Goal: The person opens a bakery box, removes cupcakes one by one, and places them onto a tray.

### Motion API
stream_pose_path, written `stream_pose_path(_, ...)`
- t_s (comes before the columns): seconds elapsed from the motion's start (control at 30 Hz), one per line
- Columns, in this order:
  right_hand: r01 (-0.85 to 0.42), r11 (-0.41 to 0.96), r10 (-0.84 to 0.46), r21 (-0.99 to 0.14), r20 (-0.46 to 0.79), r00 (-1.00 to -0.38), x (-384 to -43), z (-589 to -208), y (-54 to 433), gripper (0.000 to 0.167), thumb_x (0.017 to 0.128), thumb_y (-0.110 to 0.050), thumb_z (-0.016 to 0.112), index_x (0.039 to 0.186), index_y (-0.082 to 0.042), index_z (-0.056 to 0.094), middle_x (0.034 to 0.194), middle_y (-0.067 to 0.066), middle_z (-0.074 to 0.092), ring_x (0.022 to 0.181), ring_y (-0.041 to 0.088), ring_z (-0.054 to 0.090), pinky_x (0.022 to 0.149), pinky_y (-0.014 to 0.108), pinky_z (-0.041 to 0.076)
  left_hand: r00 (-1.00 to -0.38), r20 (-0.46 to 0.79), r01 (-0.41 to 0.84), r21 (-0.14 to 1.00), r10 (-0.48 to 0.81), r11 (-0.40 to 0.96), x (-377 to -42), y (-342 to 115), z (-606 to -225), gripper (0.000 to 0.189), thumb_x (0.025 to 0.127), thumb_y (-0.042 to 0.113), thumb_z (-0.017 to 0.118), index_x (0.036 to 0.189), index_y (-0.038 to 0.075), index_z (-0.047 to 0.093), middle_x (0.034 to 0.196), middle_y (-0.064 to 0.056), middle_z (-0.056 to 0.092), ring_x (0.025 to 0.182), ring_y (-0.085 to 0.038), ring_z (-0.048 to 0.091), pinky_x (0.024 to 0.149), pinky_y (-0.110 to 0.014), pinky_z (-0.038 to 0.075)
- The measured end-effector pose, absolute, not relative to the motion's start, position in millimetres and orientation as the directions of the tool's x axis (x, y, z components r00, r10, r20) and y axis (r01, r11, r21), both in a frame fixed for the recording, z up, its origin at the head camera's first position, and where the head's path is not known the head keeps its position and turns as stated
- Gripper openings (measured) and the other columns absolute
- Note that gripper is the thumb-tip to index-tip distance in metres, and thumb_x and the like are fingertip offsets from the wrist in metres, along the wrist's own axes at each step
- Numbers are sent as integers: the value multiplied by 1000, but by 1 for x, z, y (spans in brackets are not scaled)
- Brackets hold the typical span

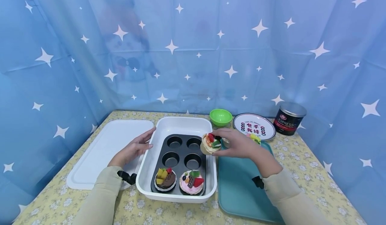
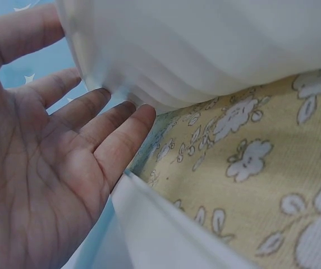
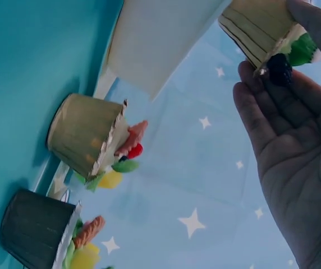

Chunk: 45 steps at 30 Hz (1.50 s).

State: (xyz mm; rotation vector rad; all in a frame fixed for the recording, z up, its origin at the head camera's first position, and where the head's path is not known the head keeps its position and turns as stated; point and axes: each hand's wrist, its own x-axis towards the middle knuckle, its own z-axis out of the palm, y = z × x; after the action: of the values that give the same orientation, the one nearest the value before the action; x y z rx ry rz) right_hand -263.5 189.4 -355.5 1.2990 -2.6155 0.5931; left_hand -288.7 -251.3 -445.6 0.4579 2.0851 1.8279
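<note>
Blue starry curtain fills upper frame; mid-frame, right hand pinches a cupcake, left hand, fingers extended, touches white tub.

So the whole upper part of the frame is just a blue curtain covered in white four-pointed stars, kinda creased. Bottom's a yellow tablecloth with whitish flowers. Left side has a big flat white board, rounded corners. Right of center, toward the back, there's a bright green bowl, then a dark-rimmed white plate with red characters, then a black-and-red ESPRESSO can.
</note>
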Motion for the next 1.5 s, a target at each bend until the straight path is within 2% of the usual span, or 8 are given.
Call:
stream_pose_path(0.27,-733,585,-668,-348,305,-678,-264,-356,209,69,82,-44,83,139,-14,61,133,2,63,111,20,64,88,41,56,-893,-27,30,992,449,119,-289,-252,-447,81,96,23,66,162,35,21,167,5,14,151,-27,21,116,-54,29)
stream_pose_path(0.43,-693,622,-634,-365,283,-719,-269,-359,223,70,79,-48,84,137,-14,63,132,2,64,117,23,62,94,46,54,-896,-30,27,992,443,124,-290,-251,-448,79,96,23,66,161,36,22,167,6,16,152,-26,21,117,-55,26)
stream_pose_path(0.57,-665,652,-625,-363,239,-743,-273,-361,232,67,79,-45,85,133,-10,65,129,4,66,117,24,62,95,47,53,-899,-29,31,991,438,129,-290,-251,-447,78,97,21,65,161,37,24,167,6,16,152,-26,19,118,-55,23)
stream_pose_path(0.73,-642,671,-633,-372,164,-757,-276,-362,240,65,81,-42,84,134,-8,64,128,6,66,111,22,62,93,48,53,-896,-21,42,990,443,131,-289,-252,-446,79,96,21,65,161,35,23,167,5,14,153,-27,17,118,-56,21)
stream_pose_path(0.87,-600,697,-626,-392,73,-776,-277,-363,244,70,81,-45,84,137,-7,63,127,6,66,104,18,62,89,47,54,-896,-17,46,990,443,130,-289,-251,-446,80,96,21,65,162,33,21,167,4,14,152,-27,17,118,-56,21)
stream_pose_path(1.03,-532,732,-603,-425,-41,-797,-278,-366,246,78,80,-47,84,141,-7,59,132,9,64,113,22,61,93,46,52,-893,-18,42,991,450,124,-289,-251,-446,80,96,21,65,162,34,21,168,3,13,152,-27,19,117,-55,25)
stream_pose_path(1.23,-503,750,-588,-430,-82,-805,-279,-369,246,77,78,-48,85,138,-5,62,132,11,64,119,30,60,95,49,51,-895,-13,47,991,445,125,-289,-251,-447,80,96,21,65,162,33,22,168,2,14,152,-27,18,118,-55,22)
stream_pose_path(1.5,-488,765,-577,-421,-110,-809,-280,-371,245,70,76,-46,86,132,-8,66,124,6,67,111,24,62,92,47,52,-898,-16,47,990,439,132,-289,-251,-446,80,96,22,66,162,33,22,167,4,16,152,-25,19,118,-54,23)
